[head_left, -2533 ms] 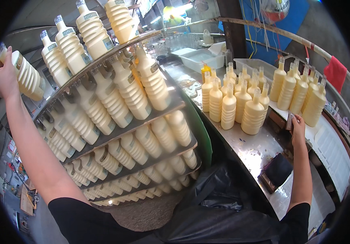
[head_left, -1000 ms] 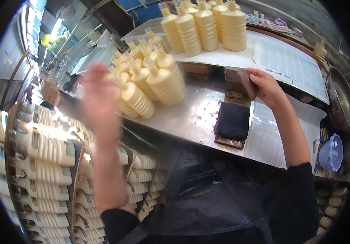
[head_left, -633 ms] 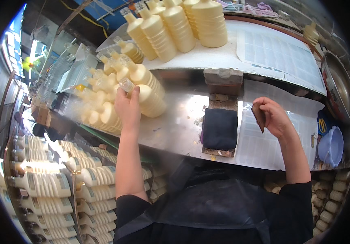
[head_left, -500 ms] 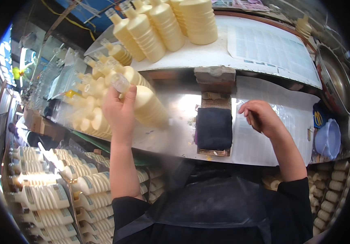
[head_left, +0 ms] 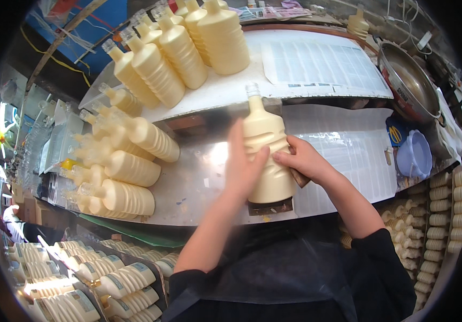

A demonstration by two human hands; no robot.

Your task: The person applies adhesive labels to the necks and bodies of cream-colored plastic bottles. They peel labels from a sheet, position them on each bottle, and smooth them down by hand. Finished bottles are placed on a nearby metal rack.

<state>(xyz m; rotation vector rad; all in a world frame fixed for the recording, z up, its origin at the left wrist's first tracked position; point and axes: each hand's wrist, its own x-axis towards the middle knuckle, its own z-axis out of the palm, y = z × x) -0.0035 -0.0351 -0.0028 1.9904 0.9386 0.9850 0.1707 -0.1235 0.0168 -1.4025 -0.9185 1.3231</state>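
A cream plastic bottle (head_left: 270,172) with ribbed sides and a clear threaded neck lies on the padded stand in front of me, neck pointing away. My left hand (head_left: 246,163), slightly blurred, grips its left side, with the thumb across the front. My right hand (head_left: 305,159) presses thumb and fingers against the right side. A small brown, wooden-looking piece (head_left: 299,177) sticks out below my right palm, most of it hidden in the hand. The bottle covers the stand's dark cloth; only the stand's front end (head_left: 270,208) shows.
Several cream bottles (head_left: 129,198) lie at the left of the metal table (head_left: 188,185); others (head_left: 223,45) stand on the white shelf (head_left: 343,80). Label sheets (head_left: 317,61) lie there. A translucent sheet (head_left: 349,161), purple basin (head_left: 414,154) and metal pan (head_left: 410,80) are at right. Bottle racks (head_left: 96,279) stand below.
My left hand has brought the bottle from the pile at left onto the cloth-covered stand. My right hand has moved left to the bottle's side, keeping the brown piece. The view has shifted.
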